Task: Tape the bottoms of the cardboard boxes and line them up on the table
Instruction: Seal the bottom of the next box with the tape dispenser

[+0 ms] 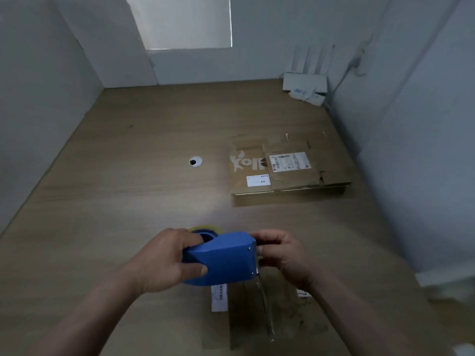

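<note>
My left hand (164, 258) grips a blue tape dispenser (223, 258) held above the wooden table (128, 201). A yellowish tape roll (203, 228) shows behind the dispenser's top. My right hand (285, 255) pinches the clear tape (266, 304) at the dispenser's cutter end; a strip hangs down from there. Below my hands a cardboard box (257, 317) with a white label lies on the table. A stack of flattened cardboard boxes (288, 168) with shipping labels lies farther back on the right.
A round cable hole (195, 161) sits in the table's middle. White packages (305, 88) lean in the far right corner. White partition walls (46, 86) close in the table on the left, back and right. A pale object (447, 286) lies at the right edge.
</note>
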Demonstrator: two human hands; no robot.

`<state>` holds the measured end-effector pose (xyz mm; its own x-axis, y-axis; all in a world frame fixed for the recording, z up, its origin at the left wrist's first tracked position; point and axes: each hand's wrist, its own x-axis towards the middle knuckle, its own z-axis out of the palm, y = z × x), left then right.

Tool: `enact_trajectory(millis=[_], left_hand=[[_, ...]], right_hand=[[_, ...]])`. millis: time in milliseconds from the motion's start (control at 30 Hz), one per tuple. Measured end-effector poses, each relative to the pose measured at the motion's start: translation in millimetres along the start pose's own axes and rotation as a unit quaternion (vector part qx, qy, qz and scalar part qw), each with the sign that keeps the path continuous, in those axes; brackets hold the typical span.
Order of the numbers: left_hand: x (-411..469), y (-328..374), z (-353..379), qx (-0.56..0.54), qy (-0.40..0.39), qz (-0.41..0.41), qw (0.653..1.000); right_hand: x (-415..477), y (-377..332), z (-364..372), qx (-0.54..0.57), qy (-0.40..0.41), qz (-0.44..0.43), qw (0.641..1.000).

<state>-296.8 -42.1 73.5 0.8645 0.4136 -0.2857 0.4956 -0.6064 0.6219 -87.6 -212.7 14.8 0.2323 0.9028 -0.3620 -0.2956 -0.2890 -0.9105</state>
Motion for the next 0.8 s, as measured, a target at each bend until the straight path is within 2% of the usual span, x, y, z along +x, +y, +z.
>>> enact_trajectory(millis=[167,367,800], left_hand=[[9,22,5,-0.029,0.001,-0.028,0.999],[17,41,10,-0.122,-0.021,-0.046,0.991],[37,25,4,-0.210,-0.056,-0.036,0.975]], right_hand=[[-8,-3,-23,0.001,-0.052,-0.020,0.998],[-6,-7,-44,0.016,-0.086,-0.042,0.995],[0,-6,-44,0.045,-0.062,-0.046,0.996]])
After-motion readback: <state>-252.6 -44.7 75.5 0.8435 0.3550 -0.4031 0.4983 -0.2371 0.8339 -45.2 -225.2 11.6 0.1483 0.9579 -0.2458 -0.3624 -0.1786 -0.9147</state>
